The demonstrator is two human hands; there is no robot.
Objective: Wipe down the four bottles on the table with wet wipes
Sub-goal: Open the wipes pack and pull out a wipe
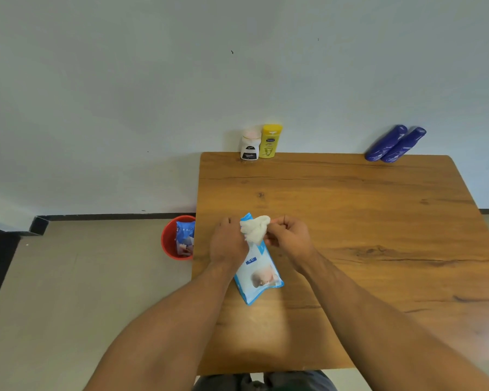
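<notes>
**Stage: preparation.** Both hands are at the near centre of the brown wooden surface (350,221). The left hand (227,241) and the right hand (290,235) each pinch one side of a crumpled white wet wipe (254,228). They hold it between them, directly over the far end of a blue-and-white soft pack of wipes (259,275) that lies flat on the surface. The hands hide the pack's opening, so it cannot be told whether the wipe is fully free.

**Bottles:** all four stand along the far edge, well apart from the hands.
- A white bottle with a pale pink cap and black label (250,145) stands just beside a yellow plastic bottle (271,141) at the far left corner.
- A dark blue plastic bottle (386,143) and a second dark blue plastic bottle (404,146) stand side by side towards the far right corner.

**Assessment:** neither hand is on a bottle, and the wipe is nowhere near one. All four appear to remain to be wiped. Their cleanliness cannot be read from this view.

**Off the surface:** a red round bucket (168,244) on the floor to the left holds a blue packet (184,235).
</notes>
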